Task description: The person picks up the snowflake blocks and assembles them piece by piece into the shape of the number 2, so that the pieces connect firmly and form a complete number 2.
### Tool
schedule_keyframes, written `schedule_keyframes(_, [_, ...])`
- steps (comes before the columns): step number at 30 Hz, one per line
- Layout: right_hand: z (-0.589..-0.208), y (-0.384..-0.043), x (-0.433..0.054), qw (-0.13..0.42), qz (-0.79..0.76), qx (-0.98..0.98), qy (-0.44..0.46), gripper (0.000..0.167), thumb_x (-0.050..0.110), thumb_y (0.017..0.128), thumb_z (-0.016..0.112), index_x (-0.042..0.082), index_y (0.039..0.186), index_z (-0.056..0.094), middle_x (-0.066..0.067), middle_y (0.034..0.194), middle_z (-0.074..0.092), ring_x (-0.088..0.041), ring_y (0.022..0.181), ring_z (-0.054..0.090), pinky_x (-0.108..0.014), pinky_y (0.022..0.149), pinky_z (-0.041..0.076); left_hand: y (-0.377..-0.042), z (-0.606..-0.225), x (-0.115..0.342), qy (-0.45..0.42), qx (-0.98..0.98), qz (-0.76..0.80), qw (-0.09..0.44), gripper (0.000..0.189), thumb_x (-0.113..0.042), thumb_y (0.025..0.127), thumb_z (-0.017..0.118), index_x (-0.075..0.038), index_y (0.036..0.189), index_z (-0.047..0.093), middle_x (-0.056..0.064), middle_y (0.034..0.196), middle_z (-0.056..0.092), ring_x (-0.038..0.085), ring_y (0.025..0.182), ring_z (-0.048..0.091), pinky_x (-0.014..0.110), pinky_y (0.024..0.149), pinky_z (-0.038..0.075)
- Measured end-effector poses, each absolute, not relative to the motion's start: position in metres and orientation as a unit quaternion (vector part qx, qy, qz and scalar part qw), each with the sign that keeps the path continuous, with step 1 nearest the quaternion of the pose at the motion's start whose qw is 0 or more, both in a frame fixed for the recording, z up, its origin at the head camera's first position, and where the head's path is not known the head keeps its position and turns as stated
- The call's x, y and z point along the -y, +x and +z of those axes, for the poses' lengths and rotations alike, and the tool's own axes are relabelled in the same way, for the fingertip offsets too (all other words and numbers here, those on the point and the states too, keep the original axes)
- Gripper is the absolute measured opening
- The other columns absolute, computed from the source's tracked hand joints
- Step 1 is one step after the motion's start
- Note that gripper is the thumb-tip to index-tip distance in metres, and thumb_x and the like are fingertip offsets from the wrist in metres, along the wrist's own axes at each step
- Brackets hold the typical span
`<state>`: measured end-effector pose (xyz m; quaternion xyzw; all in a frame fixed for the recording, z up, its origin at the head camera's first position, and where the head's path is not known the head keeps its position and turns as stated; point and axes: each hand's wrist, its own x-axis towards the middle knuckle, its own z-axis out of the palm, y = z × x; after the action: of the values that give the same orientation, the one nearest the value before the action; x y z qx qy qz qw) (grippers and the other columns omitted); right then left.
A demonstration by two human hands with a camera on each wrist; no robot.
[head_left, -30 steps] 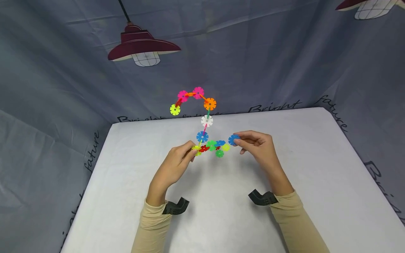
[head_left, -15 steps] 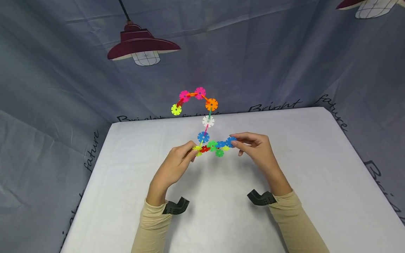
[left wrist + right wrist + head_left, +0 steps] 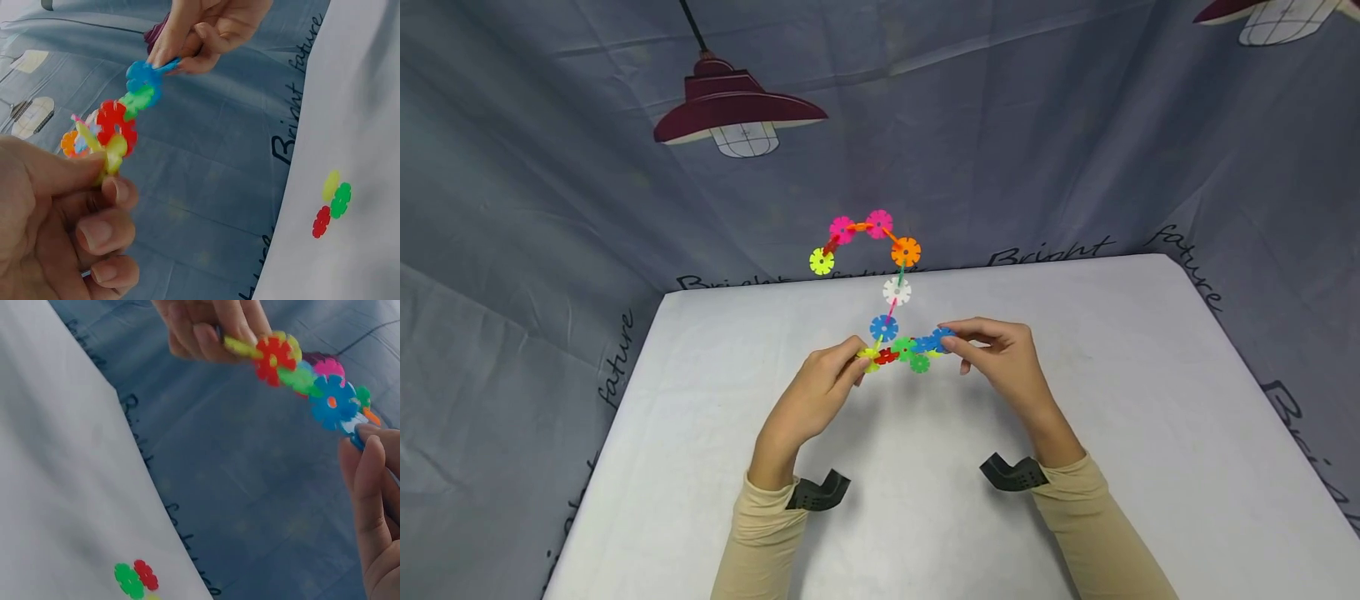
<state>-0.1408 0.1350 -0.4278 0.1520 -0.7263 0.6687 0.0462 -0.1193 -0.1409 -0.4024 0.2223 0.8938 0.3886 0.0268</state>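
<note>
A curved chain of interlocked plastic snowflake discs, with a white disc [image 3: 897, 291] partway along it, is held up above the table. My left hand [image 3: 816, 387] pinches a yellow disc [image 3: 870, 358] at its lower bend. From there a short row runs right through a red disc [image 3: 112, 122] and a green disc [image 3: 905, 348] to a blue disc [image 3: 333, 401]. At that row's right end, my right hand [image 3: 1007, 358] pinches another blue disc [image 3: 943, 337] between thumb and fingers. The two blue discs meet edge to edge; how deeply their slots engage is hard to see.
On the white table [image 3: 880, 500] lie three loose discs below the chain: green [image 3: 340, 200], yellow [image 3: 331, 185] and red [image 3: 321, 222]. A grey printed curtain [image 3: 1000, 150] hangs behind the table's far edge.
My right hand has moved left and slightly down, bringing its blue disc from apart to against the row's end. The chain has shifted slightly right; my left hand keeps its grip.
</note>
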Motion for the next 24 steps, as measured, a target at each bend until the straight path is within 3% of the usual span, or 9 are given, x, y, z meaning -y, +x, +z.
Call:
schedule_keyframes(7, [-0.426, -0.140, -0.134, 0.050, 0.671, 0.723, 0.155, 0.019, 0.004, 0.092, 0.076, -0.001, 0.111, 0.077, 0.008, 0.104, 0.076, -0.021, 0.084, 0.067, -0.027, 0.058, 0.056, -0.120, -0.403, 0.140, 0.226, -0.893, 0.389, 0.027, 0.016, -0.019, 0.109, 0.053, -0.014, 0.094, 0.056, -0.002, 0.075, 0.051, 0.012, 0.063, 0.041, 0.024, 0.057, 0.035])
schedule_keyframes(16, [-0.431, -0.143, -0.134, 0.042, 0.658, 0.733, 0.168, 0.028, 0.003, 0.091, 0.078, -0.001, 0.118, 0.074, 0.006, 0.111, 0.075, -0.011, 0.092, 0.069, -0.031, 0.062, 0.060, -0.120, -0.401, 0.143, 0.221, -0.894, 0.390, 0.020, 0.017, -0.020, 0.109, 0.052, -0.016, 0.093, 0.055, -0.003, 0.075, 0.050, 0.014, 0.063, 0.042, 0.024, 0.059, 0.035])
schedule_keyframes(20, [-0.435, -0.146, -0.134, 0.011, 0.642, 0.746, 0.174, 0.041, 0.003, 0.088, 0.081, 0.003, 0.127, 0.071, -0.005, 0.117, 0.074, -0.010, 0.093, 0.071, -0.034, 0.065, 0.061, -0.120, -0.401, 0.145, 0.215, -0.896, 0.388, 0.017, 0.017, -0.020, 0.109, 0.052, -0.016, 0.093, 0.055, -0.002, 0.075, 0.050, 0.014, 0.064, 0.042, 0.025, 0.059, 0.036])
schedule_keyframes(24, [-0.449, -0.152, -0.131, -0.035, 0.598, 0.784, 0.160, 0.039, 0.010, 0.088, 0.082, 0.007, 0.125, 0.070, -0.013, 0.107, 0.074, -0.016, 0.081, 0.071, -0.032, 0.061, 0.058, -0.120, -0.401, 0.147, 0.209, -0.897, 0.389, 0.014, 0.017, -0.020, 0.109, 0.053, -0.016, 0.093, 0.055, -0.002, 0.075, 0.050, 0.014, 0.063, 0.042, 0.024, 0.059, 0.036])
